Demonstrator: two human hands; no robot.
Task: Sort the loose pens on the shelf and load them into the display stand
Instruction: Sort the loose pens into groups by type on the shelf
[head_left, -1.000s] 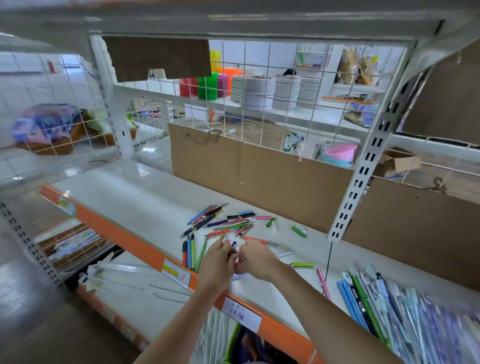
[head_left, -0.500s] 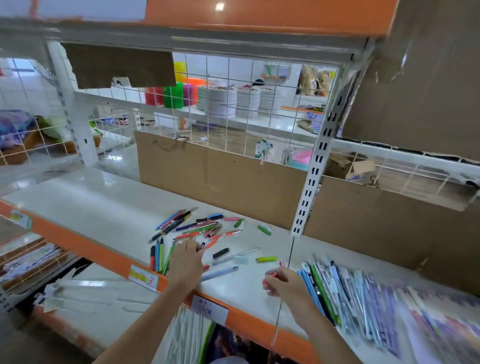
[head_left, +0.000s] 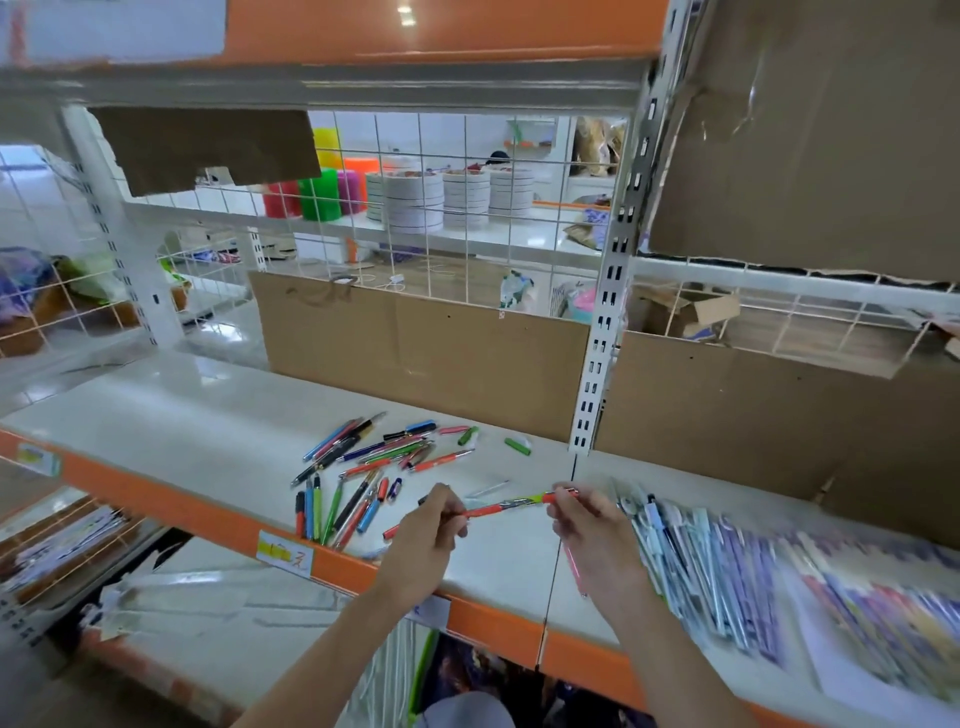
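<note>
Both hands hold one red pen (head_left: 506, 505) level above the white shelf (head_left: 208, 431). My left hand (head_left: 428, 535) pinches its left end and my right hand (head_left: 587, 525) pinches its right end. A pink pen (head_left: 573, 564) hangs down below my right palm. Behind and to the left lies a scatter of loose pens (head_left: 384, 449) in several colours, and a row of pens (head_left: 332, 506) lies side by side near the shelf's front edge. No display stand shows in the frame.
A heap of packaged pens (head_left: 727, 561) fills the shelf at the right. Brown cardboard (head_left: 426, 358) lines the back below a wire grid. A slotted white upright (head_left: 605, 332) stands behind my hands. The orange front rail (head_left: 171, 506) carries price labels.
My right hand came back from the packaged heap at the right, my left hand lifted off the shelf, and the two now meet on one red pen. The camera has tilted to the right.
</note>
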